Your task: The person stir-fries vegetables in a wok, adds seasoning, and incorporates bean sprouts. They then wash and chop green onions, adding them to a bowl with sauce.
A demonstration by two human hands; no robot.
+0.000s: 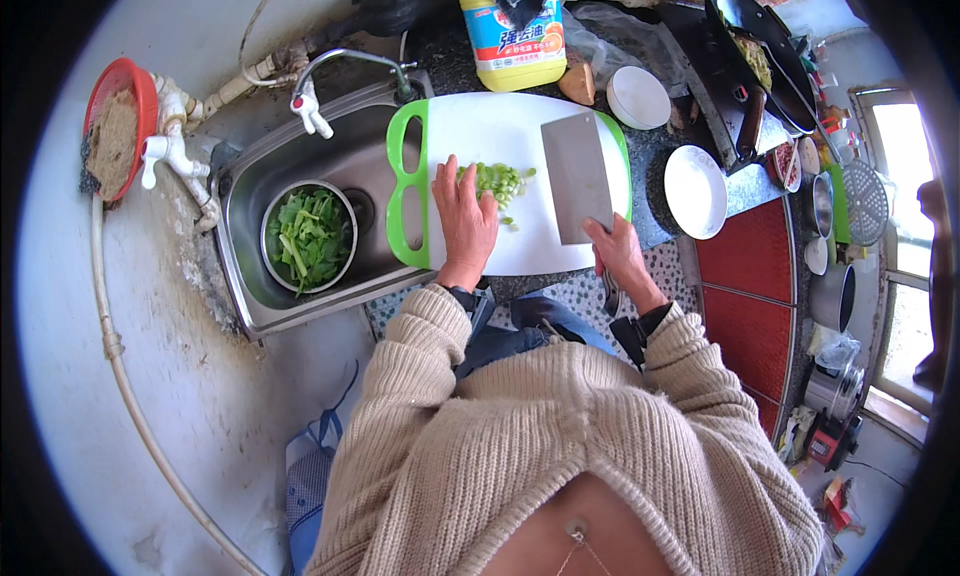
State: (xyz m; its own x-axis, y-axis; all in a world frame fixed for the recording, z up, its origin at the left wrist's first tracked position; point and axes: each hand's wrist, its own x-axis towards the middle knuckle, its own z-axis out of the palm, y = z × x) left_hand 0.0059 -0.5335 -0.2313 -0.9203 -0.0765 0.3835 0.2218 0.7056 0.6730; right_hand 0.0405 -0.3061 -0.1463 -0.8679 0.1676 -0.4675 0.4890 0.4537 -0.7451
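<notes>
A white cutting board (510, 246) with green ends lies across the counter, its handle end over the sink. On it is a small pile of chopped green onion (501, 180). My left hand (466, 220) is at the pile's left side, fingers apart and pointing away from me; it grips nothing, and its fingertips partly cover the pile's edge. My right hand (621, 253) grips the handle of a broad steel cleaver (576, 175). The blade lies nearly flat over the right part of the board, apart from the pile. Whether it touches the board, I cannot tell.
Left, the steel sink (397, 156) holds a bowl of cut leafy greens (307, 235) below a faucet (349, 53). Behind the board stands a yellow detergent jug (517, 77). Two white bowls (637, 97) (696, 192) and a stove with a wok (780, 66) are at the right.
</notes>
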